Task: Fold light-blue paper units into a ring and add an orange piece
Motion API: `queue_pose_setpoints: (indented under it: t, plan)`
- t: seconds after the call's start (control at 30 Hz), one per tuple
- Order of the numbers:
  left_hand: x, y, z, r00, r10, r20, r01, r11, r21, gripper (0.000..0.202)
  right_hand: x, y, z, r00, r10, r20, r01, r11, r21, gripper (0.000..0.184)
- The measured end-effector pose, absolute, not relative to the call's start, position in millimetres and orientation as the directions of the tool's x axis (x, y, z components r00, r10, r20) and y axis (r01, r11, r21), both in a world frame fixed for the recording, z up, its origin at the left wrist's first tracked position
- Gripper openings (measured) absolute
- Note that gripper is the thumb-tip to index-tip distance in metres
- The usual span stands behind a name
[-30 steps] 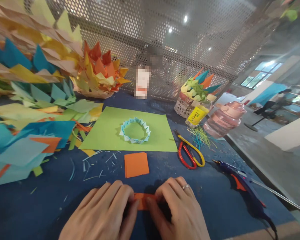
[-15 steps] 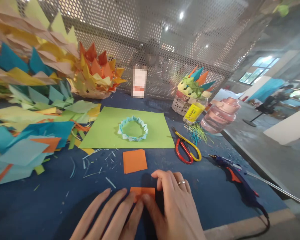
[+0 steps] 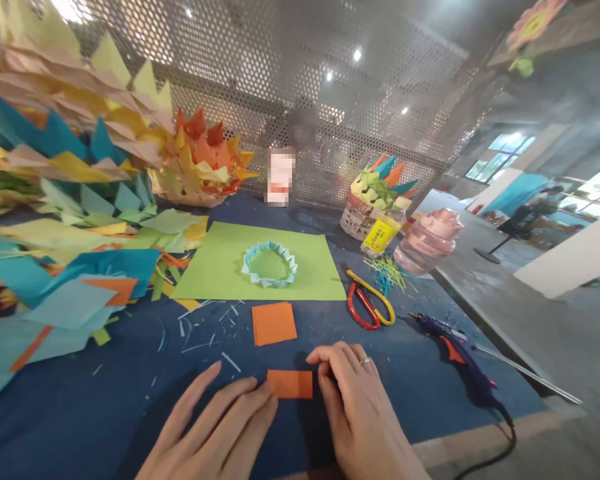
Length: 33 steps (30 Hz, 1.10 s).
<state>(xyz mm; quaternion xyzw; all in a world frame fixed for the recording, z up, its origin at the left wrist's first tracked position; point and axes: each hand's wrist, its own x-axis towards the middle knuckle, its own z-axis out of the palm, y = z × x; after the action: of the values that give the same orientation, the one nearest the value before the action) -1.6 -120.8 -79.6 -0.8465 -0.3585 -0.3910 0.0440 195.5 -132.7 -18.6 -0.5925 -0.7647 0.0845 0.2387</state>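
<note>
A folded orange paper strip (image 3: 293, 385) lies on the dark blue tabletop in front of me. My left hand (image 3: 225, 417) is spread flat, its fingertips resting on the strip's left end. Beside the right end is my right hand (image 3: 357, 407), with a ring on one finger; its fingers are loosely bent, thumb and forefinger apart, nothing held. Just beyond the strip sits a small stack of orange paper squares (image 3: 275, 325). Farther back, a ring of folded light blue paper (image 3: 291, 273) lies on a green sheet (image 3: 315, 283).
Scissors (image 3: 365, 310) with red and yellow handles and a glue gun (image 3: 460, 353) lie on the right. Behind them stand a yellow-labelled bottle (image 3: 381, 233) and a pink bottle (image 3: 427, 243). Paper sheets (image 3: 75, 303) and folded paper pieces (image 3: 200, 160) crowd the left.
My right thumb has lifted off the orange strip and moved to the right of it. My left fingers now touch only its left end. The view has shifted slightly.
</note>
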Motion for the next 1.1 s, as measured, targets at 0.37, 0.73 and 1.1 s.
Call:
queue_pose_setpoints:
  t: [0.37, 0.73, 1.1]
  plan:
    - [-3.0, -117.7, -72.0, 0.319, 0.5, 0.805, 0.537, -0.795, 0.281, 0.036, 171.7, -129.1, -12.7, -0.188, 0.953, 0.239, 0.867, 0.275, -0.414, 0.022]
    - [-11.2, -120.2, -70.3, 0.231, 0.521, 0.822, 0.538, -0.772, 0.338, 0.032, 168.8, -136.0, -9.7, -0.231, 0.934, 0.274, 0.862, 0.327, -0.386, 0.028]
    - [-17.7, -124.9, -58.1, 0.402, 0.466, 0.788, 0.574, -0.799, 0.18, 0.034, 167.1, -127.4, -2.5, -0.456, 0.783, 0.424, 0.76, 0.59, -0.273, 0.019]
